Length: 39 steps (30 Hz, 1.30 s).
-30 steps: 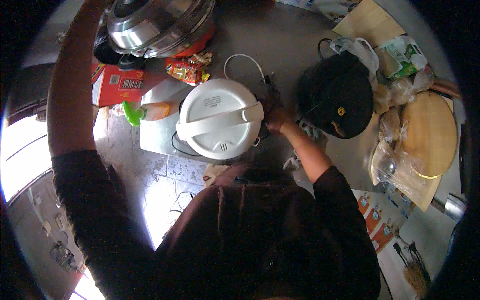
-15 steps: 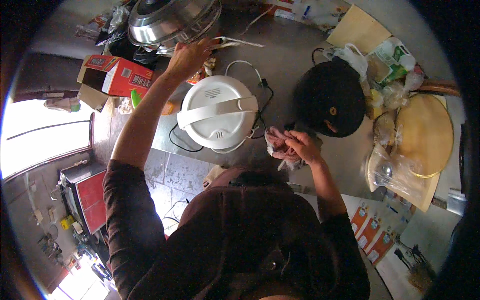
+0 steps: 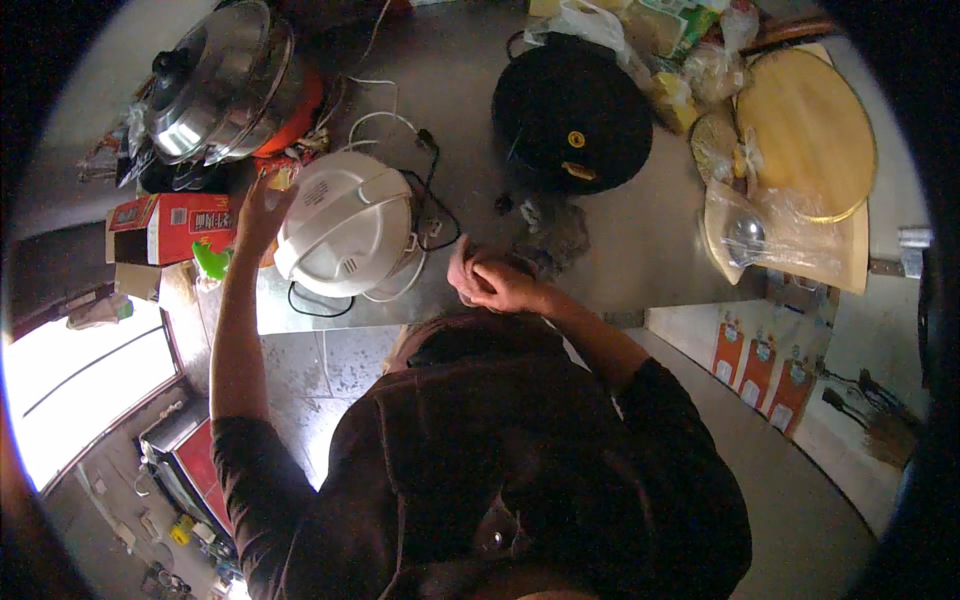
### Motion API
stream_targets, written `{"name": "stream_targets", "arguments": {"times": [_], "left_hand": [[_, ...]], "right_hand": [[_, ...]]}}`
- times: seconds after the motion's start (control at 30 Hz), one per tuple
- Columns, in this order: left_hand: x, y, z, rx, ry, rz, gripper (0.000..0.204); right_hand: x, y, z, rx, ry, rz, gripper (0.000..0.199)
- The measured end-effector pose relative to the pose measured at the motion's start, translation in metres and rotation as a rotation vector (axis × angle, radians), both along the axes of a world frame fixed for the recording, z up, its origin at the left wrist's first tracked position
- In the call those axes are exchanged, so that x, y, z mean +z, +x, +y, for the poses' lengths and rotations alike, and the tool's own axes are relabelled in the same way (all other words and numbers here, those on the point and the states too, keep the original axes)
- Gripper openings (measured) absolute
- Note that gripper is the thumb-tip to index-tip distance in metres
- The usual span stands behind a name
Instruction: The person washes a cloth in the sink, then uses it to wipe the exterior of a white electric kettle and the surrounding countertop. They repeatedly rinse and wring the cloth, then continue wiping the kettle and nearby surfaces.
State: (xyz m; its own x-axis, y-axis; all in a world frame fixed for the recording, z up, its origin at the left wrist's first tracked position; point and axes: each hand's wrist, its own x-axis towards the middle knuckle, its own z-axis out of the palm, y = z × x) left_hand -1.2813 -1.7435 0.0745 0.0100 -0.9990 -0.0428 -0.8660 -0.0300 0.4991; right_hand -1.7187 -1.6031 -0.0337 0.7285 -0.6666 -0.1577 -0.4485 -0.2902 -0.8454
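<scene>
A white rice cooker with its carrying handle across the lid stands on the steel counter. My left hand is at its left side, fingers apart and nothing seen in them; whether it touches the cooker I cannot tell. To the right of the cooker, near the counter's front edge, my right hand is closed on a pinkish cloth, mostly hidden by the fingers. A dark, crumpled greyish patch lies just beyond that hand. White and black cords run behind and beside the cooker.
A lidded steel pot stands at the far left, above a red carton and a green plastic item. A round black pan sits behind my right hand. Plastic bags and a round yellowish board lie to the right.
My left hand has come away from beside the steel pot, back to the cooker's left side. My right hand has moved left with the cloth, closer to the cooker. The whole view has shifted.
</scene>
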Motion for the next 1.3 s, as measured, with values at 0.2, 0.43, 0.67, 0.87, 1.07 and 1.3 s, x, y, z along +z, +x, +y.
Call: {"name": "stream_targets", "arguments": {"times": [0.2, 0.43, 0.67, 0.87, 1.07, 1.3], "left_hand": [[0.003, 0.02, 0.061, 0.037, -0.153, -0.013, 0.051], [-0.02, 0.023, 0.094, 0.39, 0.157, 0.45, 0.063], [-0.023, 0.026, 0.128, 0.567, 0.316, 0.865, 0.084], [-0.044, 0.009, 0.137, 0.551, 0.601, 1.364, 0.082], [-0.055, -0.01, 0.14, 0.566, 0.543, 1.552, 0.074], [-0.056, -0.047, 0.176, 0.733, 0.59, 1.509, 0.076]], "right_hand": [[0.026, -0.054, -0.018, -0.469, -0.546, 0.539, 0.067], [-0.019, -0.047, -0.016, -0.384, -0.574, 0.726, 0.072], [0.052, 0.002, -0.078, -0.127, 0.033, 0.042, 0.084], [0.031, 0.09, -0.094, -0.362, 0.449, -0.349, 0.11], [0.041, 0.131, -0.089, -0.391, 0.329, -0.654, 0.099], [0.05, 0.097, -0.069, -0.417, 0.457, -0.428, 0.093]]}}
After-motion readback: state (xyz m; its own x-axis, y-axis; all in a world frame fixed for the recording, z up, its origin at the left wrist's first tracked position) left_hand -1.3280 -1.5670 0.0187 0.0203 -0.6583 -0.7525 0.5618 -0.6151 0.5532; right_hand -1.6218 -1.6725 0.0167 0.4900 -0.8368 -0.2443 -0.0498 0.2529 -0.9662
